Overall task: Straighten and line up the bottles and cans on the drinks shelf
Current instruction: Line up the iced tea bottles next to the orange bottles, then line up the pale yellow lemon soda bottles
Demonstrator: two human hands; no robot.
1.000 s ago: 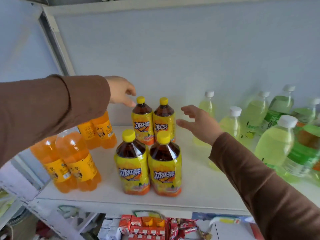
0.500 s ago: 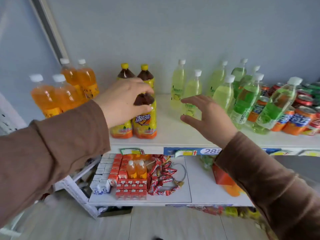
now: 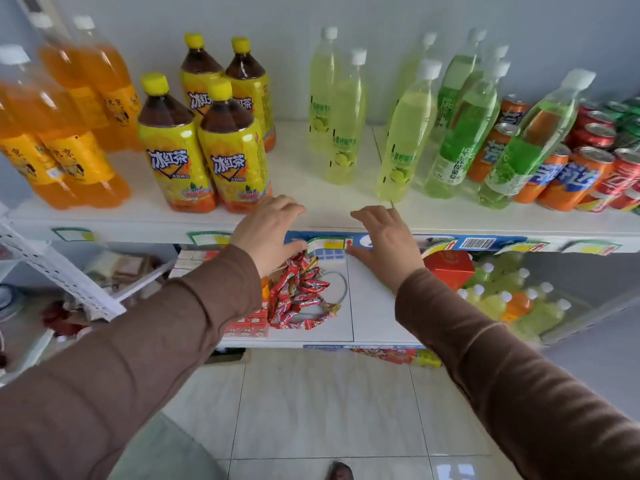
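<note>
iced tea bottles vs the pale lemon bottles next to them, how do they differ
The iced tea bottles are squat with yellow caps; the pale lemon bottles are slim with white caps. The tea is dark brown behind full yellow wraps; the lemon drink is pale yellow-green behind mostly clear labels. The tea bottles stand in a tight two-by-two block; the lemon bottles stand spaced apart. Both stand upright on the white shelf, untouched by either hand.

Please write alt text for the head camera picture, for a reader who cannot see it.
Both hands, left hand and right hand, hover open at the front edge of a white drinks shelf, holding nothing. On it stand orange soda bottles, four iced tea bottles, pale green bottles and cans.
</note>
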